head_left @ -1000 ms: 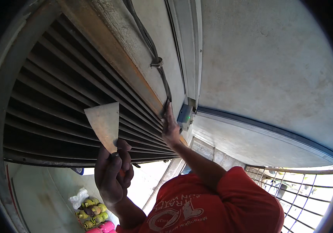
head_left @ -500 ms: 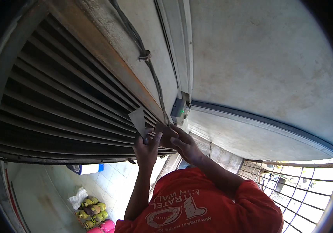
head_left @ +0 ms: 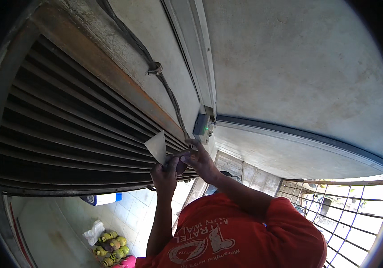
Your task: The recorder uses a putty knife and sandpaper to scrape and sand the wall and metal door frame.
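View: looking up from under a person in a red printed shirt (head_left: pixel 245 236) who reaches overhead with both arms.
Landmark: a dark, ribbed metal roller shutter (head_left: pixel 66 134), rolled up under a rusty brown lintel; it fills the left of the picture.
Left hand (head_left: pixel 165 175): clenched round the dark handle of a flat metal scraper with a pale, wedge-shaped blade (head_left: pixel 157 146), just below the shutter's right end.
Scraper: blade points up and lies against the shutter's lower ribs, near its right end.
Right hand (head_left: pixel 200 160): just right of the scraper, fingers curled at the shutter's right end and touching the handle end; whether it grips the handle or only steadies it I cannot tell.
How the scraper should handle: judged light and stiff, the thin blade springy with a sharp edge; best held by the handle, not the blade.
Cable: a black cable (head_left: pixel 155 76) clipped to the wall runs down past the shutter's upper right.
Box: a small grey box with a green light (head_left: pixel 201 126), right of the shutter's end.
Room: pale plaster ceiling (head_left: pixel 289 67) right of the shutter; metal window bars (head_left: pixel 343 210) far right; tiled floor below the shutter with a blue and white drum (head_left: pixel 102 198) and yellow-green bundles (head_left: pixel 111 248).
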`<action>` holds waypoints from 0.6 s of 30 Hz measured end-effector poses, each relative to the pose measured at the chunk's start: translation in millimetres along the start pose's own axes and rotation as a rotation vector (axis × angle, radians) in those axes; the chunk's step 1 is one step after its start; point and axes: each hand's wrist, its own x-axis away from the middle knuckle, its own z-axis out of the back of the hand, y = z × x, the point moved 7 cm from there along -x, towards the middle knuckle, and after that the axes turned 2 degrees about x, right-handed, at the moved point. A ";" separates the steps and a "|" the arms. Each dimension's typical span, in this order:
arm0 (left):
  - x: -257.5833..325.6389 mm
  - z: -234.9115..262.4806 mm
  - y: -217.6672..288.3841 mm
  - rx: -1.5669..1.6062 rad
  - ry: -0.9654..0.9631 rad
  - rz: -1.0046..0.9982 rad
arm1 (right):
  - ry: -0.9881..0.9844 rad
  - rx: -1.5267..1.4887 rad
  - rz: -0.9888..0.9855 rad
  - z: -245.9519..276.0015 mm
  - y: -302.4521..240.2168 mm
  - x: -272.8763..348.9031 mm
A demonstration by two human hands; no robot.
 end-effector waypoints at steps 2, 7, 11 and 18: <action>-0.1 2.1 7.8 -0.040 0.008 0.001 | -0.087 0.154 -0.003 2.8 -1.8 -8.4; 3.2 14.4 37.5 -0.149 0.194 -0.225 | 0.122 0.682 0.242 11.9 -44.3 -54.6; 10.9 12.1 55.3 -0.142 0.182 -0.174 | 0.354 0.838 0.842 -38.1 -145.4 -81.3; 17.2 12.9 62.4 -0.079 0.108 -0.165 | 0.137 0.821 0.968 -100.3 -163.0 -101.9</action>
